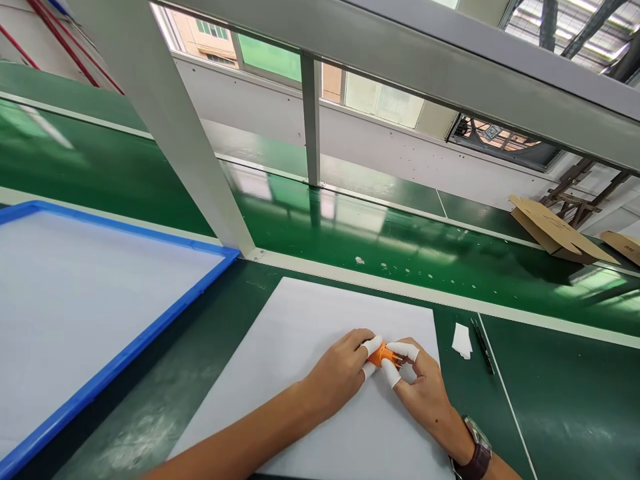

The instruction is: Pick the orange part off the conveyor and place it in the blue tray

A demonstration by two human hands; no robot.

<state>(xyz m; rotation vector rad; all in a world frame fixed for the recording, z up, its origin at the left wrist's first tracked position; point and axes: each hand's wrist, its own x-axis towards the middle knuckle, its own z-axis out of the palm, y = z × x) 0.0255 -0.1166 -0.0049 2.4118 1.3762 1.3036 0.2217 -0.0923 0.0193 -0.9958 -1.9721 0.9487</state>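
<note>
head view, grip: left hand (345,373) and right hand (425,393) meet over the middle of the white sheet (310,373); both grips narrow, pinched on one small orange part (382,355) between them.
left grip: thumb and forefinger closed on the left side of the orange part; white finger cots (373,345) on the tips.
right grip: cotted fingertips closed on the right side and top of the part; the other fingers curled under. Watch (477,453) on this wrist.
part position: held at the fingertips just above the sheet, near its right half; cannot tell if it touches the paper. Shape detail too small to read.
container: blue-rimmed tray (120,360) at left, near side cut by the frame edge; only a flat white inside shows.
loose items: small white scrap (461,340) just right of the sheet, black pen (483,345) just beside it, both on the green table (550,400).
edges: white strip runs along the far edge of the table; beyond it a glossy green belt (350,227). Grey post (200,167) stands at the tray's far right corner.
far right: flattened cardboard (555,233) on the belt, well apart from the hands.
open room: bare table right of the pen; bare sheet left of the hands.
</note>
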